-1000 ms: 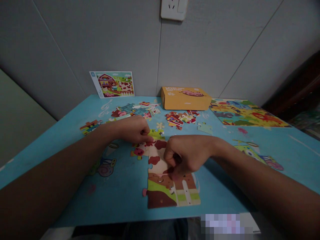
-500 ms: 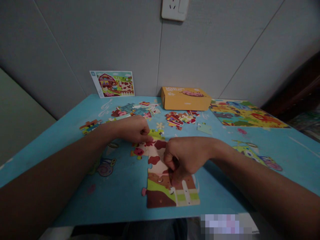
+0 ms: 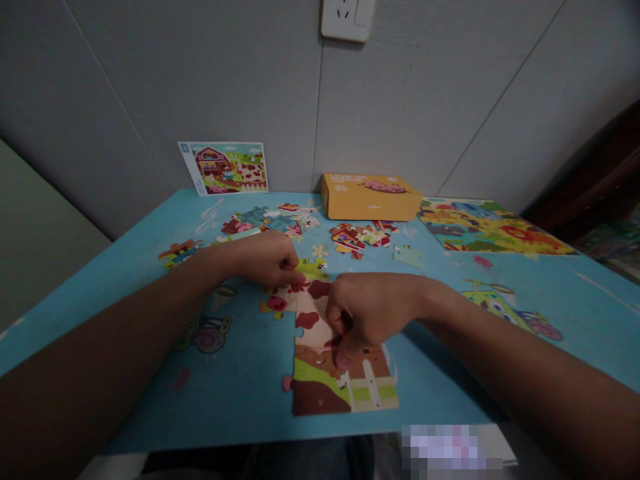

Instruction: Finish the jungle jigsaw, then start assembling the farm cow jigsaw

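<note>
A partly joined cow-and-fence puzzle [image 3: 330, 373] lies in the middle of the blue table [image 3: 240, 393]. My left hand [image 3: 265, 257] rests curled at the puzzle's upper edge, its fingertips pinched on a green puzzle piece [image 3: 313, 268]. My right hand [image 3: 367, 310] is curled into a loose fist over the middle of the puzzle, thumb and fingertips pressing down on a piece there. Whether it grips that piece I cannot make out.
Loose puzzle pieces [image 3: 360, 238] lie scattered toward the wall. An orange box [image 3: 370, 195] stands at the back, a reference picture card [image 3: 227, 168] leans on the wall, and a finished colourful puzzle [image 3: 490, 228] lies at the back right.
My right hand has shifted slightly down and toward me over the puzzle, its fingertips pressing lower. My left hand has stayed put.
</note>
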The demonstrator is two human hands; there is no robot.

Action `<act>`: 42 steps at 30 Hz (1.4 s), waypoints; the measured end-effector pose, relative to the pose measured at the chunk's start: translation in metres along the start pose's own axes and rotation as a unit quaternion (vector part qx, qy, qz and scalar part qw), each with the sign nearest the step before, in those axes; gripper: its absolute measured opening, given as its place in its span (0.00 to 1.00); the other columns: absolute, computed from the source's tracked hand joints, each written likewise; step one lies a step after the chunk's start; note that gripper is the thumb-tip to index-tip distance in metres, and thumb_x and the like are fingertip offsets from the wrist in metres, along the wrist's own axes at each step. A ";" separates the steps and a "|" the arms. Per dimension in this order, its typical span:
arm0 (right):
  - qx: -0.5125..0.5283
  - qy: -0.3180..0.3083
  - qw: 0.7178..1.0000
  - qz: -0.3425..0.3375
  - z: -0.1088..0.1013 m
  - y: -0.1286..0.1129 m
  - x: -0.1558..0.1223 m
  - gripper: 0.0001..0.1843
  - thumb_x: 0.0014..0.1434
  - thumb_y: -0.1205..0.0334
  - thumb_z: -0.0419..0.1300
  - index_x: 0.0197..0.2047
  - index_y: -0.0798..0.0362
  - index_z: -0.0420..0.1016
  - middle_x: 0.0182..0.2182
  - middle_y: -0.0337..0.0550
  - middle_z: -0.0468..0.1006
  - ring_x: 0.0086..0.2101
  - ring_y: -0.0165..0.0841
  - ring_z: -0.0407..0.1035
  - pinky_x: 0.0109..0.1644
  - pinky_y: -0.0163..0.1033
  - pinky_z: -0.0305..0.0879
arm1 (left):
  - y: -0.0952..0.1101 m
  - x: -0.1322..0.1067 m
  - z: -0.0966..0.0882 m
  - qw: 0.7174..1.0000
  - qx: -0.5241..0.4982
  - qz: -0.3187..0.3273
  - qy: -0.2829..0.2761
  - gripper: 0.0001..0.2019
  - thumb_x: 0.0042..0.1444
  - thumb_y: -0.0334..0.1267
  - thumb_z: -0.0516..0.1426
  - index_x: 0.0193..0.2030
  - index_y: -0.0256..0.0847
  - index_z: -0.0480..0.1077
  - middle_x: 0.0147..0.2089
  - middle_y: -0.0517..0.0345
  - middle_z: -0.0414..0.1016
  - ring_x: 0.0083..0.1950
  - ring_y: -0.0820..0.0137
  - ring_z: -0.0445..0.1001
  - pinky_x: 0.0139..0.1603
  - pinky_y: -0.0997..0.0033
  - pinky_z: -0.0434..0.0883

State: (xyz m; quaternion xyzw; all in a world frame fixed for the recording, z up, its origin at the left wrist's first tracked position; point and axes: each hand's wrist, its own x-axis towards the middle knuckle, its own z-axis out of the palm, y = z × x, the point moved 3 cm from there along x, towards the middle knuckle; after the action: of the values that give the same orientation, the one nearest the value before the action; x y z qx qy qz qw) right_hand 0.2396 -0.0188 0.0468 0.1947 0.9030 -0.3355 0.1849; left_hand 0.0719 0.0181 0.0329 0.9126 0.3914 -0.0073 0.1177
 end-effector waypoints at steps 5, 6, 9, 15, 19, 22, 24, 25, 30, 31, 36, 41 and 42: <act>-0.014 0.015 1.000 -0.007 -0.001 0.001 -0.001 0.16 0.48 0.55 0.71 0.20 0.56 0.73 0.14 0.28 0.65 0.16 0.21 0.54 0.23 0.32 0.48 | -0.001 0.000 -0.001 1.000 0.002 -0.004 -0.003 0.23 0.58 0.46 0.56 0.15 0.38 0.62 0.12 0.66 0.54 0.16 0.78 0.48 0.21 0.72 0.47; -0.018 0.018 1.000 -0.008 -0.001 0.002 -0.001 0.17 0.48 0.54 0.71 0.20 0.56 0.73 0.13 0.28 0.65 0.16 0.21 0.54 0.23 0.32 0.48 | -0.001 0.000 -0.001 1.000 0.002 -0.003 -0.002 0.23 0.58 0.46 0.56 0.15 0.38 0.63 0.12 0.66 0.55 0.16 0.78 0.48 0.21 0.72 0.47; -0.039 0.022 0.999 -0.005 -0.001 0.001 -0.001 0.19 0.48 0.52 0.70 0.19 0.56 0.72 0.13 0.28 0.63 0.16 0.21 0.53 0.23 0.33 0.45 | -0.001 0.000 0.000 1.000 0.003 0.004 -0.003 0.22 0.58 0.45 0.56 0.15 0.37 0.66 0.12 0.65 0.57 0.16 0.78 0.49 0.21 0.72 0.48; -0.065 0.029 0.997 -0.018 -0.001 -0.002 -0.002 0.17 0.50 0.51 0.69 0.23 0.56 0.75 0.15 0.30 0.67 0.18 0.22 0.54 0.24 0.33 0.47 | -0.001 0.002 0.001 1.000 0.003 0.005 -0.003 0.22 0.57 0.45 0.56 0.15 0.37 0.65 0.12 0.66 0.56 0.16 0.79 0.50 0.21 0.73 0.48; -0.011 0.050 0.997 -0.060 0.000 -0.007 -0.001 0.19 0.44 0.53 0.73 0.34 0.56 0.77 0.23 0.33 0.74 0.23 0.25 0.62 0.28 0.32 0.53 | -0.001 0.001 0.000 1.000 0.000 0.011 0.000 0.23 0.58 0.47 0.56 0.15 0.38 0.65 0.12 0.66 0.54 0.16 0.78 0.49 0.21 0.72 0.47; -0.011 0.070 0.990 -0.123 0.003 -0.017 -0.002 0.32 0.40 0.52 0.75 0.49 0.53 0.76 0.35 0.40 0.80 0.32 0.31 0.69 0.35 0.34 0.56 | 0.000 0.000 0.000 1.000 -0.005 0.012 0.002 0.24 0.58 0.48 0.56 0.14 0.38 0.63 0.12 0.66 0.53 0.16 0.78 0.49 0.21 0.72 0.47; -0.039 0.069 0.987 -0.138 0.006 -0.024 -0.003 0.37 0.43 0.50 0.73 0.55 0.51 0.73 0.39 0.44 0.80 0.36 0.35 0.71 0.38 0.36 0.56 | 0.000 0.000 -0.001 1.000 -0.010 0.012 -0.001 0.24 0.57 0.47 0.56 0.14 0.38 0.62 0.12 0.67 0.52 0.16 0.78 0.49 0.21 0.72 0.48; -0.053 0.066 0.987 -0.137 0.007 -0.026 -0.004 0.37 0.44 0.49 0.72 0.57 0.50 0.71 0.40 0.45 0.81 0.37 0.37 0.71 0.37 0.36 0.55 | 0.000 0.000 -0.001 1.000 -0.011 0.011 -0.001 0.24 0.57 0.46 0.56 0.14 0.38 0.62 0.12 0.67 0.51 0.16 0.78 0.49 0.21 0.72 0.48; -0.083 0.048 0.988 -0.121 0.011 -0.032 -0.005 0.30 0.47 0.47 0.70 0.51 0.49 0.73 0.35 0.43 0.80 0.33 0.36 0.70 0.32 0.35 0.50 | 0.000 0.000 -0.001 1.000 -0.013 0.019 0.004 0.23 0.56 0.44 0.56 0.13 0.38 0.61 0.12 0.67 0.51 0.16 0.78 0.48 0.20 0.72 0.47; -0.089 0.050 0.988 -0.117 0.011 -0.032 -0.005 0.30 0.47 0.46 0.70 0.50 0.50 0.73 0.34 0.43 0.80 0.32 0.36 0.70 0.31 0.35 0.49 | 0.001 0.000 -0.001 1.000 -0.016 0.019 0.003 0.23 0.56 0.44 0.56 0.14 0.38 0.61 0.12 0.67 0.51 0.16 0.78 0.49 0.20 0.72 0.47; -0.093 0.059 0.988 -0.104 0.012 -0.030 -0.002 0.31 0.46 0.45 0.69 0.49 0.52 0.71 0.26 0.39 0.76 0.27 0.33 0.64 0.30 0.35 0.47 | 0.001 0.000 -0.002 1.000 -0.016 -0.003 -0.012 0.23 0.57 0.46 0.56 0.14 0.38 0.61 0.12 0.66 0.52 0.16 0.78 0.50 0.21 0.73 0.48; -0.079 0.072 0.986 -0.131 0.013 -0.031 -0.001 0.28 0.47 0.49 0.70 0.49 0.51 0.72 0.31 0.41 0.78 0.30 0.34 0.66 0.30 0.34 0.48 | 0.001 0.001 -0.001 1.000 -0.013 0.008 -0.012 0.22 0.57 0.45 0.56 0.14 0.37 0.63 0.12 0.66 0.56 0.16 0.78 0.50 0.21 0.72 0.48; -0.076 0.076 0.985 -0.135 0.014 -0.031 0.000 0.28 0.47 0.50 0.70 0.49 0.51 0.71 0.32 0.42 0.78 0.31 0.34 0.67 0.30 0.34 0.48 | 0.001 0.001 -0.001 1.000 -0.012 0.010 -0.011 0.22 0.57 0.45 0.56 0.15 0.37 0.63 0.13 0.66 0.57 0.16 0.78 0.50 0.21 0.72 0.48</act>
State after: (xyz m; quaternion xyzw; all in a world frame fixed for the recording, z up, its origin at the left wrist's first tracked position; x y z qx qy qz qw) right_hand 0.2277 -0.0498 0.0538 0.0815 0.9553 -0.2716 0.0836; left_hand 0.0732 0.0184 0.0343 0.9148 0.3810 -0.0117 0.1335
